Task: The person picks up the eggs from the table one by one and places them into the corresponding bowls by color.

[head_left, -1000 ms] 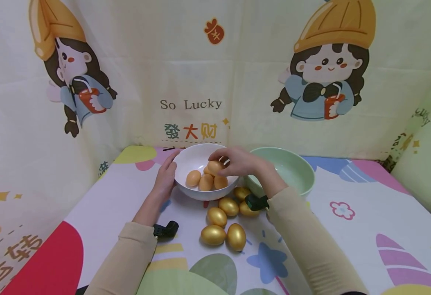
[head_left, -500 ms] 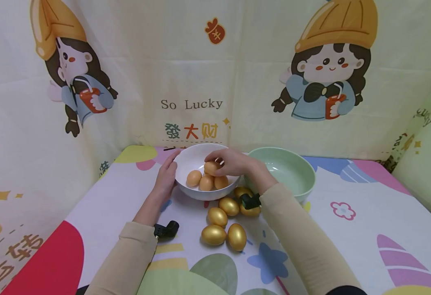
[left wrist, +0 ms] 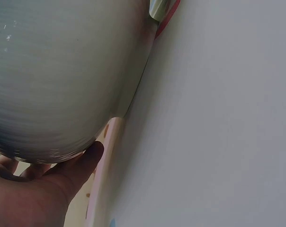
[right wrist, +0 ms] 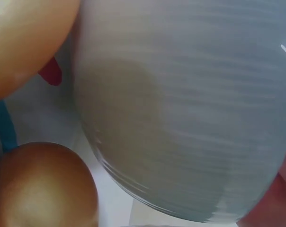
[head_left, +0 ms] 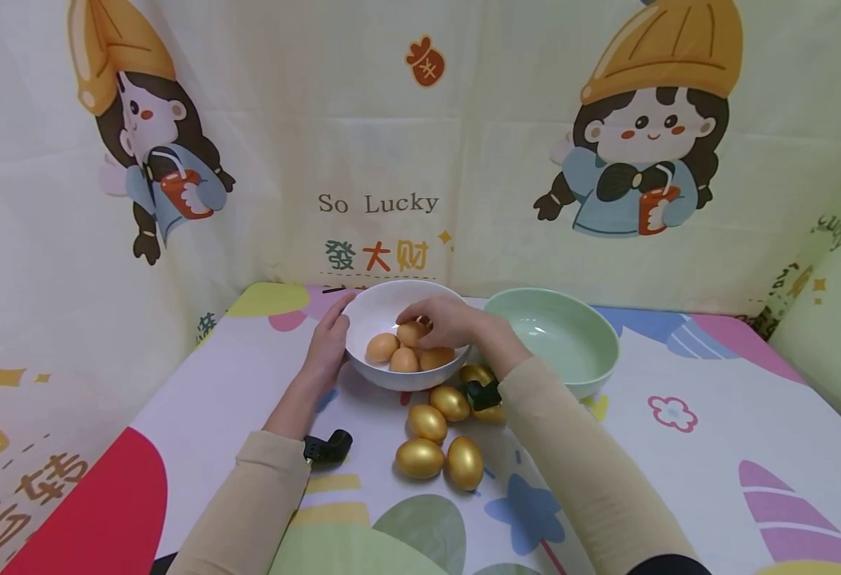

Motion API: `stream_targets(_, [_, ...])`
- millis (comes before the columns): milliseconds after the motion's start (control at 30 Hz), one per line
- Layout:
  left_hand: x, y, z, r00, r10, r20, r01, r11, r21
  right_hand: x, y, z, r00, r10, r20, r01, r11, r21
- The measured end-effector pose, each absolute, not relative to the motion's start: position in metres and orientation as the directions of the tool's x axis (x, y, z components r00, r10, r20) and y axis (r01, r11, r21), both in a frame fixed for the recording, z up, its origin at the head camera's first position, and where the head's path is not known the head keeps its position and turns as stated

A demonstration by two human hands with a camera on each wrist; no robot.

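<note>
My left hand (head_left: 327, 343) holds the left side of the white bowl (head_left: 362, 307), its fingers along the outer wall, which also shows in the left wrist view. Inside the bowl, my right hand (head_left: 445, 319) pinches a brown egg (head_left: 411, 332) between thumb and fingers, low among the other eggs. More brown eggs (head_left: 382, 348) lie around it, partly covered by the hand. In front of the bowl several gold eggs (head_left: 420, 458) rest on the table, two of them partly behind the right wrist. The right wrist view shows the bowl's outer wall (right wrist: 190, 104) and gold eggs (right wrist: 46, 184) close by.
A pale green bowl (head_left: 557, 339) stands to the right of the white bowl, beside my right forearm. The table carries a patterned cloth (head_left: 679, 479). A printed curtain (head_left: 377, 144) hangs behind the bowls.
My right hand has moved left and lower into the white bowl with the brown egg. The left hand keeps its place at the bowl, and the gold eggs have not moved.
</note>
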State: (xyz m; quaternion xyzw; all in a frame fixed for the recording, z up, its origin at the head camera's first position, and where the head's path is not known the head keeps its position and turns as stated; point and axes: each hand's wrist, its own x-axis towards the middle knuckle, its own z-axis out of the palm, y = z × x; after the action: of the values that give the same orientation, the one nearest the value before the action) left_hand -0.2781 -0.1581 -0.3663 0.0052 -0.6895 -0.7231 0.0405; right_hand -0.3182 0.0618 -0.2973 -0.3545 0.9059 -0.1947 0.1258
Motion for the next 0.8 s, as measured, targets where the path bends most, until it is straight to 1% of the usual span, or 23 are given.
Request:
stream_targets(233, [-0.280,-0.158,-0.368,-0.997,-0.067,0.049,0.052,-0.041,0.998,-0.318,0.059,-0.299,-0.728,-0.675,-0.118,-0.593,0.707,-0.386])
stream_targets(467, [-0.280,-0.159,-0.369,-0.997,-0.069,0.046,0.050,-0.048,0.998,-0.319,0.053,-0.300,-0.714,-0.684,-0.148,-0.609,0.712,-0.350])
stream_targets(600, [-0.279,-0.159,-0.369,-0.997,-0.064,0.048,0.051,-0.055,0.997,-0.319,0.051,-0.302,-0.726,-0.662,-0.185,-0.578,0.733,-0.358])
stream_targets(800, [-0.280,-0.159,-0.370,-0.997,-0.063,0.051,0.054,-0.046,0.997,-0.319,0.048,-0.303,-0.734,-0.641,-0.226,-0.529,0.747,-0.402])
